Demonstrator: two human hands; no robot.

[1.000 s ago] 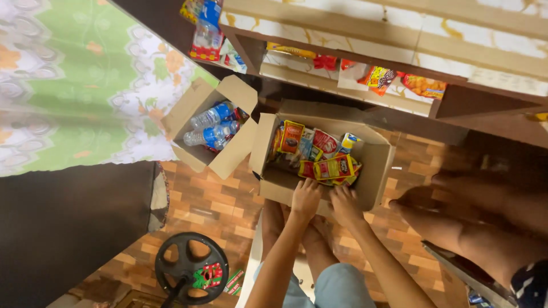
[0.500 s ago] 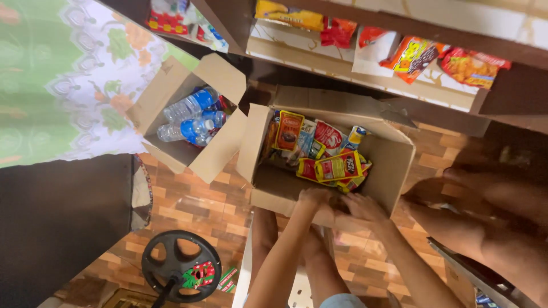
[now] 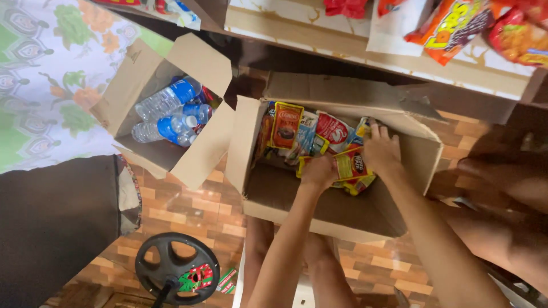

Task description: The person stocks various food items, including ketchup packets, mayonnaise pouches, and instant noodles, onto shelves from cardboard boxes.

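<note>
1. I'm reaching both hands into the open cardboard box (image 3: 342,211) on the brick floor, sorting through its snack packets.
2. My left hand (image 3: 319,171) is curled over a yellow-and-red packet (image 3: 351,163); whether it truly grips it, I cannot tell.
3. My right hand (image 3: 381,151) rests half-open on the packets near the box's far wall, holding nothing that I can see.
4. Next, I judge, a firm pinch is needed before lifting.
5. Both forearms stretch forward, wrists bent down.

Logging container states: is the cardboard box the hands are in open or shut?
Open: the cardboard box has its flaps spread, with snack packets exposed inside.
</note>
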